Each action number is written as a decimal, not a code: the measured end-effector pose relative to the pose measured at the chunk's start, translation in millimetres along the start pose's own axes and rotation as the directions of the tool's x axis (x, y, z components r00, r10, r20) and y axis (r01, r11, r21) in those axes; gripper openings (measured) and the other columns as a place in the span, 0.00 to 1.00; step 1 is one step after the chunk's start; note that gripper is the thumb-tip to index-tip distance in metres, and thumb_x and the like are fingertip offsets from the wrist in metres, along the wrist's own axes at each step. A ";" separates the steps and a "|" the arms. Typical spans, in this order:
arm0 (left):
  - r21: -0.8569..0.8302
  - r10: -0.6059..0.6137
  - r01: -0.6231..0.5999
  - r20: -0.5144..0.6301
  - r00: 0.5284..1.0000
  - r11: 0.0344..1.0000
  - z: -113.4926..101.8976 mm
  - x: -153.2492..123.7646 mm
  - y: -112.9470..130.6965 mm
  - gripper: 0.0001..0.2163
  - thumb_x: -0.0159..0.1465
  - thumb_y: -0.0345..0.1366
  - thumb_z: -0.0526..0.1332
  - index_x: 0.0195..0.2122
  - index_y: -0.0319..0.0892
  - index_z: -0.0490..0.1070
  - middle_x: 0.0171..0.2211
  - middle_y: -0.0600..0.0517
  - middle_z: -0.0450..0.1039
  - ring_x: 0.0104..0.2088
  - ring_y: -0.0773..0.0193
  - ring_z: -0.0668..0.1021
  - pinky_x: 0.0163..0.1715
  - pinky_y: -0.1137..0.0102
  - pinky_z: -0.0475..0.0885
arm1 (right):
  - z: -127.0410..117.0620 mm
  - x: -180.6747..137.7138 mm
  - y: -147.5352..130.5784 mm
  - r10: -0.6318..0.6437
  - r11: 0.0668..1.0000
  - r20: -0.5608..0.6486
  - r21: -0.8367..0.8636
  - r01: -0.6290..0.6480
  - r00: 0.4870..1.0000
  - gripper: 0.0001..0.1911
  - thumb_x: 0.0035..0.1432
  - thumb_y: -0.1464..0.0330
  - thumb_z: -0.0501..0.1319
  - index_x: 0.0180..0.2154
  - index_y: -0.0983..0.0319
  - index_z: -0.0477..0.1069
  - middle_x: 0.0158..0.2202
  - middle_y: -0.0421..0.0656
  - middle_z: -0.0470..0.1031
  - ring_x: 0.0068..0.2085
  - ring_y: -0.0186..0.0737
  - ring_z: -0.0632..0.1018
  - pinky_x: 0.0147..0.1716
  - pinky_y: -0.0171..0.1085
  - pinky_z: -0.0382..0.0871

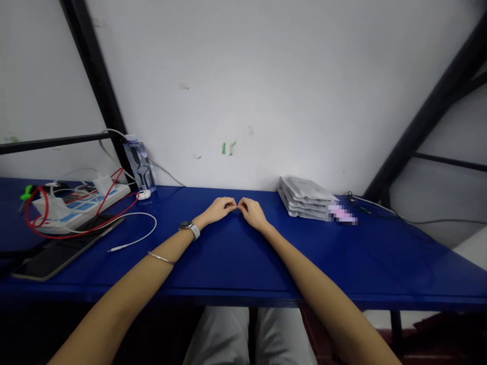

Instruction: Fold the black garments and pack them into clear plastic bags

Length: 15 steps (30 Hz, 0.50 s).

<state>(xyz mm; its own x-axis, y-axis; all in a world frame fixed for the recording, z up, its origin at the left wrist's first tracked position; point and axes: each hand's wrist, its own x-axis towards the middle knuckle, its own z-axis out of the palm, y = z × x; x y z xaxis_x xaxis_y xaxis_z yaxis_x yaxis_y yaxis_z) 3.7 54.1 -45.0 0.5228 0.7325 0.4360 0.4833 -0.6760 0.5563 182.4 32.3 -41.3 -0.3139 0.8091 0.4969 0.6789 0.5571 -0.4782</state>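
Observation:
My left hand [219, 209] and my right hand [252, 213] rest on the blue table [236, 253], near its far edge by the white wall. Their fingertips meet in the middle, both curled into a pinch. Whatever is between the fingertips is too small to make out. A watch sits on my left wrist and a thin bangle further up the forearm.
A stack of grey-white packets [304, 198] lies right of my hands. At the left are a power strip [76, 205] with red and white cables, a dark tablet [63, 248] and a water bottle [140, 163]. Black frame struts rise on both sides.

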 end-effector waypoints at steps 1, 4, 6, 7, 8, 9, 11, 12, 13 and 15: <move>-0.019 -0.014 0.014 0.009 1.000 1.000 -1.0 -0.6 0.4 0.09 0.63 0.39 0.56 0.31 0.41 0.71 0.26 0.55 0.69 0.30 0.66 0.69 0.34 0.72 0.62 | -0.6 0.5 0.8 0.016 0.999 0.023 0.040 -0.017 1.000 0.06 0.58 0.73 0.57 0.30 0.62 0.70 0.27 0.40 0.74 0.28 0.35 0.70 0.31 0.33 0.59; -0.116 -0.082 0.086 0.043 0.996 0.989 -4.7 -2.9 2.0 0.09 0.61 0.40 0.56 0.30 0.41 0.71 0.26 0.55 0.69 0.30 0.66 0.69 0.34 0.71 0.62 | -3.7 2.0 4.0 0.060 0.971 0.136 0.220 -0.089 0.989 0.07 0.58 0.68 0.58 0.30 0.63 0.72 0.26 0.40 0.75 0.27 0.34 0.71 0.30 0.32 0.60; -0.203 -0.139 0.151 0.071 0.988 0.967 -6.7 -4.0 2.9 0.09 0.60 0.41 0.57 0.30 0.41 0.71 0.27 0.55 0.71 0.31 0.65 0.70 0.35 0.71 0.62 | -5.5 2.6 6.0 0.078 0.942 0.184 0.308 -0.133 0.980 0.08 0.58 0.66 0.59 0.30 0.63 0.73 0.27 0.40 0.76 0.28 0.34 0.73 0.31 0.32 0.61; -0.243 -0.164 0.180 0.083 0.983 0.953 -7.3 -4.3 3.2 0.09 0.60 0.41 0.58 0.30 0.41 0.71 0.28 0.54 0.71 0.32 0.65 0.71 0.36 0.71 0.63 | -6.0 2.8 6.8 0.089 0.933 0.190 0.327 -0.148 0.978 0.08 0.57 0.66 0.59 0.30 0.63 0.74 0.27 0.40 0.77 0.28 0.34 0.73 0.31 0.32 0.62; -0.276 -0.186 0.205 0.092 0.978 0.939 -7.6 -4.3 3.2 0.09 0.59 0.41 0.58 0.30 0.41 0.72 0.28 0.54 0.72 0.32 0.65 0.71 0.36 0.71 0.63 | -6.4 2.8 7.3 0.099 0.929 0.187 0.334 -0.159 0.977 0.08 0.56 0.67 0.59 0.30 0.63 0.74 0.27 0.40 0.77 0.29 0.34 0.74 0.32 0.32 0.63; -0.301 -0.204 0.225 0.098 0.974 0.927 -7.7 -4.1 2.8 0.09 0.58 0.41 0.59 0.30 0.41 0.72 0.28 0.54 0.72 0.32 0.64 0.71 0.37 0.70 0.63 | -6.4 2.9 7.7 0.111 0.928 0.180 0.334 -0.167 0.977 0.07 0.56 0.67 0.59 0.30 0.63 0.74 0.27 0.40 0.77 0.29 0.34 0.74 0.33 0.32 0.63; -0.323 -0.228 0.248 0.100 0.969 0.913 -7.1 -3.1 1.3 0.08 0.57 0.41 0.59 0.29 0.41 0.71 0.27 0.54 0.72 0.32 0.64 0.71 0.37 0.70 0.63 | -6.0 2.8 8.3 0.135 0.927 0.164 0.327 -0.183 0.977 0.07 0.55 0.68 0.60 0.29 0.63 0.75 0.27 0.41 0.77 0.30 0.34 0.75 0.33 0.33 0.64; -0.325 -0.234 0.252 0.096 0.968 0.911 -6.6 -2.6 0.3 0.08 0.56 0.41 0.60 0.28 0.41 0.71 0.27 0.54 0.72 0.32 0.64 0.71 0.38 0.70 0.63 | -5.5 2.8 8.7 0.145 0.927 0.156 0.323 -0.189 0.977 0.07 0.54 0.68 0.60 0.29 0.63 0.75 0.27 0.41 0.77 0.30 0.34 0.75 0.34 0.33 0.64; -0.325 -0.237 0.254 0.091 0.967 0.911 -6.1 -2.1 -0.8 0.08 0.56 0.40 0.60 0.27 0.41 0.70 0.26 0.54 0.72 0.32 0.64 0.71 0.38 0.70 0.63 | -5.0 2.8 9.2 0.152 0.927 0.148 0.322 -0.194 0.977 0.06 0.54 0.68 0.60 0.29 0.63 0.75 0.27 0.40 0.77 0.30 0.35 0.75 0.34 0.33 0.64; -0.335 -0.240 0.253 0.082 0.967 0.908 -5.2 -1.5 -2.5 0.07 0.55 0.40 0.60 0.27 0.41 0.70 0.26 0.55 0.71 0.31 0.65 0.71 0.37 0.70 0.63 | -3.6 2.9 10.8 0.167 0.921 0.134 0.332 -0.203 0.977 0.06 0.53 0.68 0.60 0.28 0.62 0.74 0.26 0.40 0.77 0.29 0.35 0.75 0.34 0.34 0.65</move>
<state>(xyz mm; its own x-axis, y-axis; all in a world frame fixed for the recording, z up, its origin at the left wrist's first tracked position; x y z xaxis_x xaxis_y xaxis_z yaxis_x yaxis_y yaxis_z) -1.9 55.1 -43.4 0.4473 0.8641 0.2308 0.3355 -0.4013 0.8523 191.2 40.0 -42.4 -0.2821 0.9084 0.3084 0.4688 0.4110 -0.7818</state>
